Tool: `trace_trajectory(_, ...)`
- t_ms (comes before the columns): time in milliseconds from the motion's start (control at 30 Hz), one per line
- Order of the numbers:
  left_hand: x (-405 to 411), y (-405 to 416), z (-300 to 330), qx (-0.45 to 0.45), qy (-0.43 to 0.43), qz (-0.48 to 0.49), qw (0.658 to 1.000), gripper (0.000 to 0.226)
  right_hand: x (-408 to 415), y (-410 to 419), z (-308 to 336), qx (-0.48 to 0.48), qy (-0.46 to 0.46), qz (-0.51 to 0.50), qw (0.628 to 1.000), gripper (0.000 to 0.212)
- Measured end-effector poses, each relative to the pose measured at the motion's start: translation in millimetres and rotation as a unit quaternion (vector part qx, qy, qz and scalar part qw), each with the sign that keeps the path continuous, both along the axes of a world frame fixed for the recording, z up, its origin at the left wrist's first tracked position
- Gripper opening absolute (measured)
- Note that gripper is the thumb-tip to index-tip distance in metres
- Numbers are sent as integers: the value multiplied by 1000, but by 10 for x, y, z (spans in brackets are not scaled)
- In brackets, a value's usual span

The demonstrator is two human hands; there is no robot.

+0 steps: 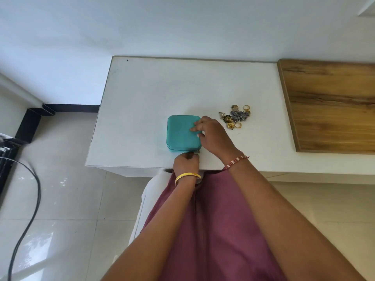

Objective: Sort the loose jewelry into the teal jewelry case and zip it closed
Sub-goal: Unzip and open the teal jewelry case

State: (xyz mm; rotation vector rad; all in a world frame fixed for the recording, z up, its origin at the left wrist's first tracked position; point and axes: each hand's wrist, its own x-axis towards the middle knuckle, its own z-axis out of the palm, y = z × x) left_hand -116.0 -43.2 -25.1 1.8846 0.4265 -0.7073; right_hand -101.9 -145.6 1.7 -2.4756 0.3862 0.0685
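The teal jewelry case (180, 132) lies flat with its lid down on the white table (142, 94), near the front edge. My right hand (211, 134) rests on the case's right side, fingers spread over the lid and holding it. My left hand (185, 162) pinches the zipper pull (197, 152) at the case's front right corner. A pile of loose jewelry (235, 116), with gold rings and ornate earrings, sits on the table just right of the case, apart from both hands.
A wooden board (332, 106) covers the table's right part. The table's front edge runs just under my left hand. A black cable (30, 199) crosses the tiled floor at left. The wall stands behind the table.
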Motion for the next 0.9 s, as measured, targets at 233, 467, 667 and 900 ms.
trace_trajectory(233,-42,-114,89,86,-60,-29,994,39,-5,-34,8,25,-1,-4,1000,31)
trace_trajectory(467,-66,-69,48,176,-129,-109,970,28,-56,-45,1,44,5,13,999,33)
trace_trajectory(667,13,54,124,274,-192,-244,910,28,-116,-53,-5,66,31,25,997,46)
trace_trajectory(900,394,542,118,372,-228,-330,837,30,-123,-88,-1,46,43,47,997,53)
